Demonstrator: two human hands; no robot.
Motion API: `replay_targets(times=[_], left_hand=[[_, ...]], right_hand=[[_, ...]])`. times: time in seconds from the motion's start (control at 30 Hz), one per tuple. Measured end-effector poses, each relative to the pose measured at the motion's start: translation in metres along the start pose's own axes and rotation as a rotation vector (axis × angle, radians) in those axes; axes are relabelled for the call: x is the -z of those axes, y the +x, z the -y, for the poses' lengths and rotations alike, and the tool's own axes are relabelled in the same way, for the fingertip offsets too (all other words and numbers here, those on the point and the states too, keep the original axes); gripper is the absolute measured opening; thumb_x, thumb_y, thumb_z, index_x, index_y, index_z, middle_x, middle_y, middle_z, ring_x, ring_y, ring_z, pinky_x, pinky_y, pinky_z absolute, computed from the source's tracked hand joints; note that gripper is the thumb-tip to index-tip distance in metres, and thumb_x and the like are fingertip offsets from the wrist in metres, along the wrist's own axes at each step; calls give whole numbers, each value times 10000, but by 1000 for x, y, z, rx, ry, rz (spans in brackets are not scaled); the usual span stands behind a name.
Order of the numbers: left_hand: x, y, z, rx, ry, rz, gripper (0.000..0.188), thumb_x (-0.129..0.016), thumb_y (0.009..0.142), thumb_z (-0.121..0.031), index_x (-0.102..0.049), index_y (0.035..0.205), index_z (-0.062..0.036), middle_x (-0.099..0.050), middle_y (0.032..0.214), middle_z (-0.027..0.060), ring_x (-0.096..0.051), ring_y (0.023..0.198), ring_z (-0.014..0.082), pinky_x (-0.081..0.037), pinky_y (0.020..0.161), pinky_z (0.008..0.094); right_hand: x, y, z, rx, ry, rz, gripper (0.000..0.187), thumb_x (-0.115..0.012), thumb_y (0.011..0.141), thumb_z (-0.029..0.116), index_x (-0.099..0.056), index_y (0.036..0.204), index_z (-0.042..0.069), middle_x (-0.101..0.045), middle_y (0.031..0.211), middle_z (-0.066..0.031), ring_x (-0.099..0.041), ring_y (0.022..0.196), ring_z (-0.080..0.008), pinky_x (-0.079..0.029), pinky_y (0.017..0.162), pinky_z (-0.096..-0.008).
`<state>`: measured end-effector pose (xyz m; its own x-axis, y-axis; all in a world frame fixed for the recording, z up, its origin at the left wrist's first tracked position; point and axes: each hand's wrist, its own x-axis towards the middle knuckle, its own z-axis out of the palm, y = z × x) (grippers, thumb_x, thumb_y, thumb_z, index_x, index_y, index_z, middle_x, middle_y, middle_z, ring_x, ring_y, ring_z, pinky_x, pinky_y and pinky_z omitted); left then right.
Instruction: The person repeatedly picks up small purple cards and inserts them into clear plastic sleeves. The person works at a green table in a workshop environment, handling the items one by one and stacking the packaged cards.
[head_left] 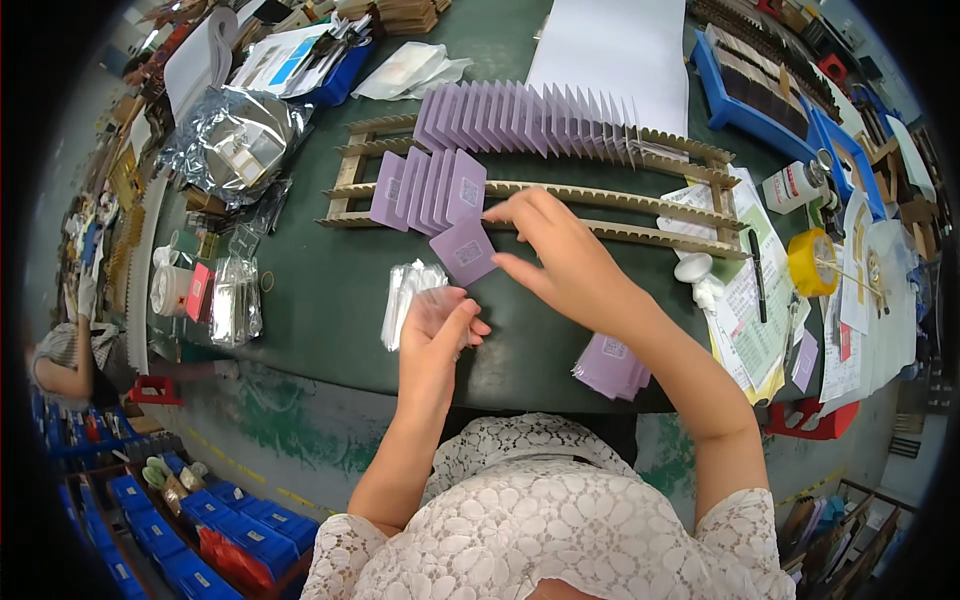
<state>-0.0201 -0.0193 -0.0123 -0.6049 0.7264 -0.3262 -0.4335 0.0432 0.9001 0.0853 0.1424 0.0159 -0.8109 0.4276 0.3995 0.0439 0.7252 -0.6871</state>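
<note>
My right hand pinches a purple square card with a printed code, just in front of the wooden rack. Close below it my left hand is closed on what looks like a clear plastic sleeve. Beside that hand lies a pile of clear sleeves. Purple cards stand in the notched rails, a long row at the back and a short row at the front left. A stack of purple cards rests by the table's near edge, under my right forearm.
At the left are a shiny plastic bag and a bundle of filled clear packets. On the right, papers carry a black pen, a white dispenser and yellow tape. Blue trays stand behind.
</note>
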Motion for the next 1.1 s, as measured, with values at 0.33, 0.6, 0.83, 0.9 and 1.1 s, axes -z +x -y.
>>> replay_targets(times=[0.33, 0.6, 0.83, 0.9, 1.1], left_hand=[[19, -4, -5, 182, -172, 95, 226, -604, 876, -99, -540, 1058, 19, -612, 861, 99, -599, 683, 152, -467, 602, 251], [16, -8, -7, 326, -198, 429, 255, -523, 945, -201, -571, 1041, 31, -634, 835, 105, -618, 673, 167, -462, 573, 251], [-10, -8, -16, 303, -88, 408, 249, -564, 927, -178, -567, 1044, 42, -641, 828, 116, -631, 663, 176, -454, 559, 251], [-12, -10, -15, 270, 10, 421, 245, -590, 912, -157, -563, 1049, 44, -644, 830, 117, -638, 669, 177, -454, 559, 256], [-24, -19, -15, 206, 25, 318, 219, -603, 904, -128, -567, 1040, 39, -650, 834, 113, -650, 693, 176, -458, 584, 253]], right_hand=[[12, 13, 11, -260, 315, 225, 110, -665, 802, 27, -572, 855, -1, -599, 798, -54, -572, 687, -153, -481, 668, -285], [50, -75, 30, 38, 186, 82, 175, -669, 727, -51, -572, 849, 27, -665, 994, -101, -642, 819, -235, -514, 681, -295], [65, -107, 28, 37, 133, -37, 186, -627, 738, -68, -582, 888, 32, -660, 1039, -126, -649, 861, -270, -526, 730, -314], [65, -107, 28, 45, 121, -81, 200, -605, 760, -81, -586, 925, 30, -648, 1059, -134, -644, 894, -279, -522, 742, -316], [65, -117, 27, -323, 187, -296, 360, -634, 815, 17, -547, 1164, 37, -579, 1153, -139, -574, 1012, -289, -466, 854, -333]])
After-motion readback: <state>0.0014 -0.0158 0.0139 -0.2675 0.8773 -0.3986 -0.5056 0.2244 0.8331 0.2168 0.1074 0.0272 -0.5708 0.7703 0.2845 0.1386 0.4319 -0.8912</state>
